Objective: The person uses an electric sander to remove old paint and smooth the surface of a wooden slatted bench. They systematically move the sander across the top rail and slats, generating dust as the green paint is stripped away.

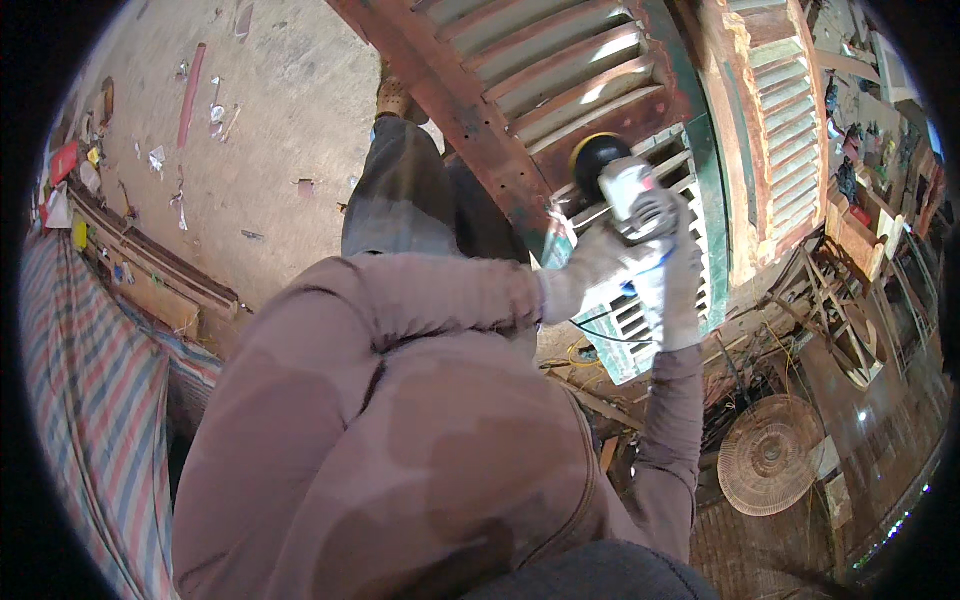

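A grinder [626, 188] with a round black, yellow-rimmed disc sits over a louvred wooden shutter [702, 165]. My right hand [668, 235], in a pale grey glove, is wrapped round its white-and-grey body. My left hand [588, 272], gloved too, closes on the rear part of the tool, its fingers partly hidden. A black cord trails from beneath the hands. The shutter has a dark green frame edge and pale slats. Whether the disc touches the wood I cannot tell.
A reddish-brown louvred shutter [560, 75] lies just beyond, and another stripped one [780, 130] stands to the right. A round woven basket lid [768, 455] rests at the lower right among wood scraps. Striped cloth [90, 400] hangs at left; litter dots the concrete floor [290, 110].
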